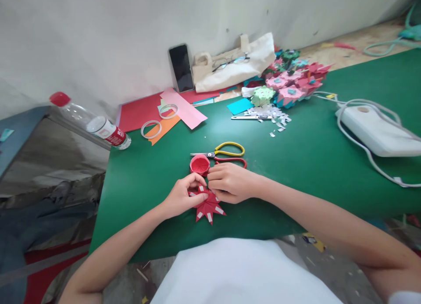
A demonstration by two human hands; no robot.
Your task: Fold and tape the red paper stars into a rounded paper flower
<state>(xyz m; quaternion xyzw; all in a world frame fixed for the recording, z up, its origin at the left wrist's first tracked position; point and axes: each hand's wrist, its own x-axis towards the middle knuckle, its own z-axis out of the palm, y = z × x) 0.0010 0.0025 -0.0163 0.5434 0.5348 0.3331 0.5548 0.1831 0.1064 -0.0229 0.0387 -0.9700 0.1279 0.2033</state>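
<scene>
A red folded-paper star point(209, 206) with pale tape strips on its points lies near the front edge of the green table. My left hand point(186, 194) grips it, thumb on top and fingers behind. Over its upper right side, my right hand point(230, 182) has its fingers pinched together; whatever is between the fingertips is hidden. Just beyond both hands sits a small round red paper cup shape point(200, 165). Behind it lie scissors point(226, 151) with one yellow and one red handle, the blades pointing left.
At left a plastic bottle point(98, 126) leans. Two tape rolls point(151, 129) rest by coloured paper point(138, 113). A phone point(181, 68), cloth bag point(230, 73), paper flowers point(292, 82), a cutter point(251, 117) and paper scraps point(279, 119) line the back. Right stands a corded white device point(378, 128).
</scene>
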